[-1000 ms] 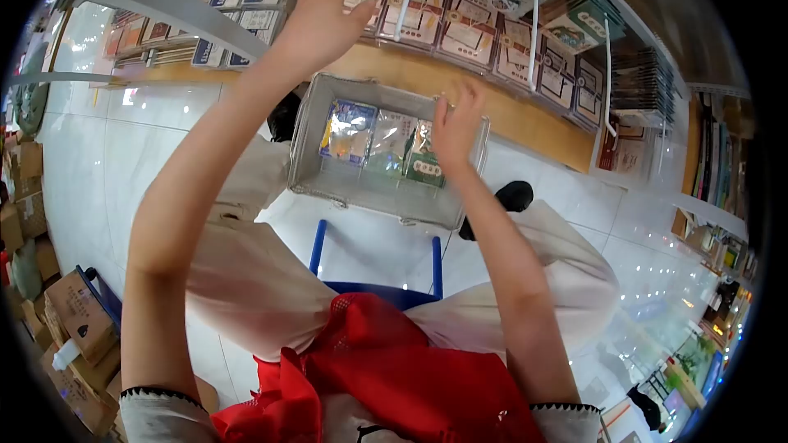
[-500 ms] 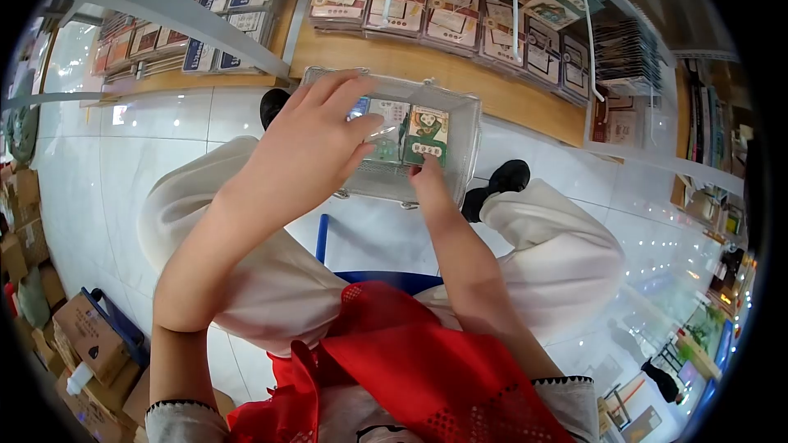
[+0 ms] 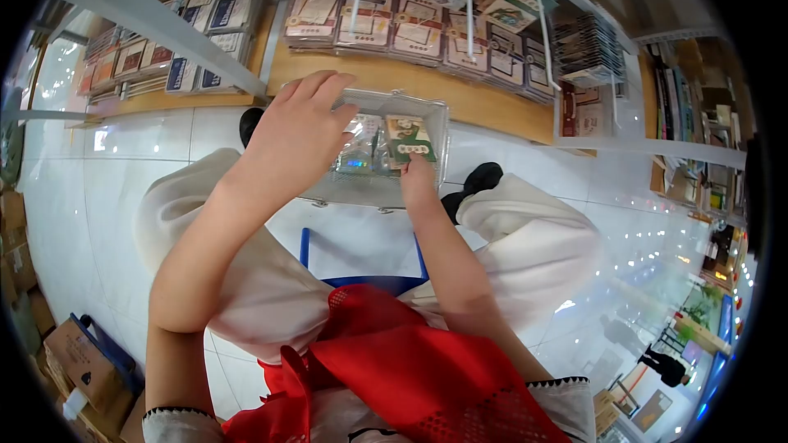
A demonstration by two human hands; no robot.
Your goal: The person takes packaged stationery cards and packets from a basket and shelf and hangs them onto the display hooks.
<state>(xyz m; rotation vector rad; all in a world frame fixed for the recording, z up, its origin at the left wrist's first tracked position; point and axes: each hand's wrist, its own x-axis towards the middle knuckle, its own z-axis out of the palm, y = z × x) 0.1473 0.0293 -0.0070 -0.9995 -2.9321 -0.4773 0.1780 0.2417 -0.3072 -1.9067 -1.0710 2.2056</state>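
A grey wire-mesh basket [image 3: 444,135] sits in front of me between my knees. My right hand [image 3: 418,178] pinches the lower edge of a green and cream packet [image 3: 410,138] with a cartoon figure, at the right side of the basket. The packet is slightly tilted. Beside it lie shiny plastic-wrapped packets [image 3: 359,148], partly covered by my left hand [image 3: 297,127]. That hand hovers over the basket's left side, fingers stretched and thumb apart, with nothing visible in it. The basket's left end is hidden behind it.
A wooden shelf [image 3: 328,70] with rows of packaged cards [image 3: 417,29] and white metal hooks [image 3: 469,8] runs along the far side. Another stack of packs [image 3: 197,57] stands left. Cardboard boxes [image 3: 86,353] lie at lower left. A blue stool [image 3: 373,282] is under me.
The view has shifted, so the basket and shelf appear further left. The green packet's top has tilted left, with my right hand still at its lower edge. My left hand stays over the basket.
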